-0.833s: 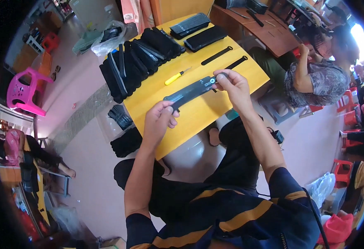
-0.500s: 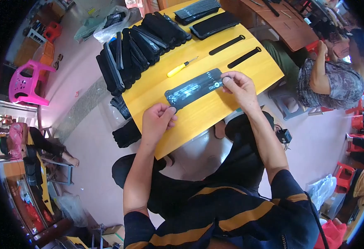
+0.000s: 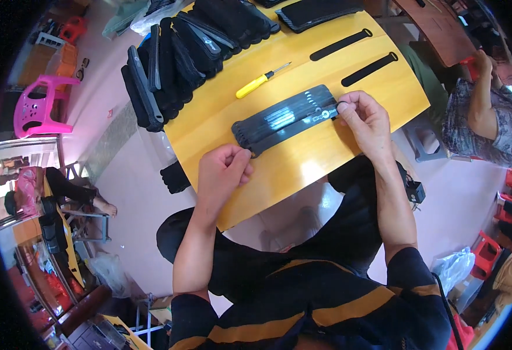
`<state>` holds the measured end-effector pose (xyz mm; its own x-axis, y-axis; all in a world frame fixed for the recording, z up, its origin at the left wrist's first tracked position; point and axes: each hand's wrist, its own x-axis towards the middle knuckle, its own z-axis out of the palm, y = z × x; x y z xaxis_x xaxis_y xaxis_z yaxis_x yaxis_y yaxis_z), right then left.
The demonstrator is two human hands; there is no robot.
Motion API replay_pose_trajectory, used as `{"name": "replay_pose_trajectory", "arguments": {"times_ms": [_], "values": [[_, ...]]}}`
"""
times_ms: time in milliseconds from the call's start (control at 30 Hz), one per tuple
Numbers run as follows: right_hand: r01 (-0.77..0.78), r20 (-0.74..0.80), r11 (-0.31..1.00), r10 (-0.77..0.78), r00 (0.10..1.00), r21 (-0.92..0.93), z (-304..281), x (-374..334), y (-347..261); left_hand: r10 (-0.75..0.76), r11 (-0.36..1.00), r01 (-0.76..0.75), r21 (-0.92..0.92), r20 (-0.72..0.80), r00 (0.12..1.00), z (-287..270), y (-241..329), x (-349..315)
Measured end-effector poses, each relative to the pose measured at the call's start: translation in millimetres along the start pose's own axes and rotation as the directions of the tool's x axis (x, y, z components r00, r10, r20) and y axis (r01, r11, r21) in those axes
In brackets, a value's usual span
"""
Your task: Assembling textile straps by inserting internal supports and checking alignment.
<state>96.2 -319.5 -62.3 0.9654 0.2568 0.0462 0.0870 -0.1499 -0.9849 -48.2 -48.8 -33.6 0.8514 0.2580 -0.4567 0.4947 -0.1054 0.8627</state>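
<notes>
A flat stack of glossy black straps (image 3: 282, 112) lies on the yellow table (image 3: 314, 163) in front of me. Along its near edge runs a single black strap (image 3: 295, 134) with white print, stretched between both hands. My left hand (image 3: 224, 175) is closed in a pinch at the strap's left end. At the other end, the fingers of my right hand (image 3: 368, 123) pinch the strap's tip. Beyond the stack rests a screwdriver (image 3: 254, 86) with a yellow handle. Two loose black straps with end loops, a farther strap (image 3: 341, 45) and a nearer strap (image 3: 369, 69), lie to its right.
Many bundles of black straps (image 3: 180, 58) line the table's far left edge. Another black bundle (image 3: 320, 14) sits at the back. A pink plastic chair (image 3: 43, 108) stands on the floor at left. A seated person (image 3: 486, 122) is at right, near a brown table (image 3: 437, 29).
The printed strap now lies apart along the stack's near edge, with my hands still at its ends. My right hand has shifted right. The whole view has moved slightly closer to the table.
</notes>
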Motion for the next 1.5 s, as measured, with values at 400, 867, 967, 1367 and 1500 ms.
{"name": "replay_pose_trajectory", "arguments": {"times_ms": [400,867,967,1367,1500], "values": [[-0.055,0.015,0.984,0.058,0.998,-0.168,1,4,-4,0.062,0.993,-0.056,0.103,-0.059,0.996,1,2,2],[-0.023,0.005,0.980,0.024,1.000,-0.199,2,7,0,0.164,0.958,-0.132,0.253,-0.112,0.980,1,-10,10],[-0.022,0.003,0.980,0.023,1.000,-0.196,3,7,-1,0.236,0.926,-0.190,0.327,-0.108,0.966,1,-12,12],[0.038,-0.041,0.926,-0.057,0.998,-0.376,7,7,-8,0.213,0.910,-0.147,0.389,-0.132,0.968,1,-11,13],[0.048,-0.043,0.903,-0.073,0.996,-0.428,8,8,-9,0.271,0.873,-0.186,0.451,-0.133,0.953,2,-9,13]]}}
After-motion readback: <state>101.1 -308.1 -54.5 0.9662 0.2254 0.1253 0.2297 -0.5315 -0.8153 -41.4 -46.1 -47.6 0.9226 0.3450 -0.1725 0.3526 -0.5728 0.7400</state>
